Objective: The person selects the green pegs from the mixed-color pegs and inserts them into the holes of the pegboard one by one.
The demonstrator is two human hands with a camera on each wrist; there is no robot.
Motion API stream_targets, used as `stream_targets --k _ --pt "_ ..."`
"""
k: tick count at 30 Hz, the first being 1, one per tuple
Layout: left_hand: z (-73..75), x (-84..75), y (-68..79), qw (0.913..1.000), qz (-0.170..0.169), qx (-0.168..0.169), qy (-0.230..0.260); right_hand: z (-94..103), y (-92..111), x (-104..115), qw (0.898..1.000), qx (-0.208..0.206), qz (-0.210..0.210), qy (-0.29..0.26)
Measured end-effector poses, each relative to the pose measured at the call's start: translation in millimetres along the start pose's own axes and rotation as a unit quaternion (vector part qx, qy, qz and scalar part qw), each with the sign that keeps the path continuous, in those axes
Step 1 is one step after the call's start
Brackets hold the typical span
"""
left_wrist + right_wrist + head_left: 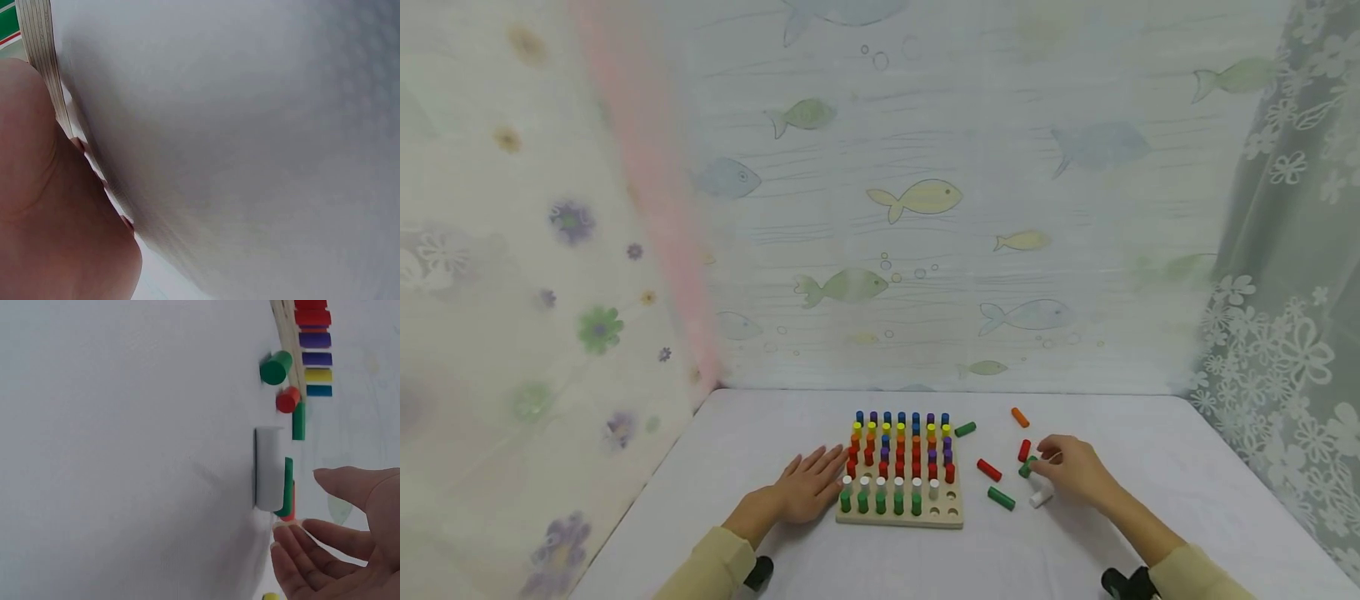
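A wooden pegboard (898, 521) stands on the table, filled with rows of coloured pegs; a few holes show at its front right corner. My left hand (811, 485) lies flat with fingers spread, against the board's left side. In the left wrist view, the hand (56, 200) meets the board's edge (41, 44). To the right of the board, my right hand (1071, 468) hovers at a loose green peg (1028, 467). Thumb and fingers are apart in the right wrist view, with nothing visible between them. A white peg (270, 469) lies nearest that hand, partly covering the green one (288, 487).
Loose pegs lie right of the board: a red peg (988, 470), a green peg (1001, 498), another red peg (1024, 450), an orange peg (1019, 417) and a green peg (966, 429) beside the back corner. Printed curtains (925, 333) hang behind the white table (760, 417).
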State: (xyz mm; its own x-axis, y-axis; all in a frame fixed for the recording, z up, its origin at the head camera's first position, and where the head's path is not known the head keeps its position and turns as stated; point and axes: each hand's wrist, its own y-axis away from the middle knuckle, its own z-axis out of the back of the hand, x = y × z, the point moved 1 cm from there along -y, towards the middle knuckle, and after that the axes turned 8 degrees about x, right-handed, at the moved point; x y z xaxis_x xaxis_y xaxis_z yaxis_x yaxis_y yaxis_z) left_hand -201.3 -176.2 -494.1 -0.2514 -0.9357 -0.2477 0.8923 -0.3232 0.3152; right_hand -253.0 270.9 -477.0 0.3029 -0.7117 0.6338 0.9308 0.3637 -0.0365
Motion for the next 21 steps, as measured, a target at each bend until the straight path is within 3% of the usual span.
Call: stream_targets --k 10,15,21 --pt "-3.7 4.1 -3.1 0.9998 -0.006 -0.002 0.018 -4.2 -9.3 1.2 0.998 0.010 -0.055 -0.035" --pt "-1.7 2.6 -1.3 0.9999 -0.002 -0.001 0.013 -8.1 -13.0 2.1 0.998 0.003 -0.060 -0.030" --pt "-10.9 15.4 -13.6 0.9998 -0.007 -0.004 0.019 -10.4 -16.5 -1.0 0.998 -0.003 -0.051 -0.027"
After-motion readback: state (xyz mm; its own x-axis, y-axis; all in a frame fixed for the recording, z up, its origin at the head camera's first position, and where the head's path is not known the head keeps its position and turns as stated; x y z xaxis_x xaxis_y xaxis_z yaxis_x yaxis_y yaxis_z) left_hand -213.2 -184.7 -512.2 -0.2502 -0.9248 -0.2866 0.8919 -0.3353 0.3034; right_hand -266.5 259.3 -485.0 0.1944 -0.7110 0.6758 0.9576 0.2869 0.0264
